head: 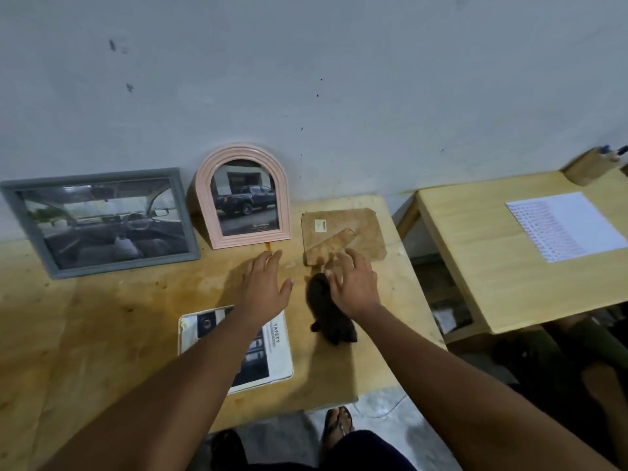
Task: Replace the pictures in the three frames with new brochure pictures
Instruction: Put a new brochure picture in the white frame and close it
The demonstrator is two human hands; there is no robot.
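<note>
A grey frame point(98, 219) with a car-interior picture leans on the wall at the left. Beside it stands a pink arched frame point(243, 195) showing a dark pickup truck. A third frame point(343, 234) lies face down at the table's right, its brown backing and stand flap up. My left hand point(265, 283) hovers with spread, straight fingers below the pink frame. My right hand point(353, 283) reaches with loosely spread fingers to the face-down frame's near edge, over a dark object point(328, 314) I cannot make out. A brochure point(238, 348) lies under my left forearm.
The wooden table point(102, 334) meets a grey wall. To the right, across a gap, stands a second table point(492, 266) with a printed sheet point(565, 226) and a wooden pen holder point(584, 166). A sandalled foot point(336, 423) shows below the table's front edge.
</note>
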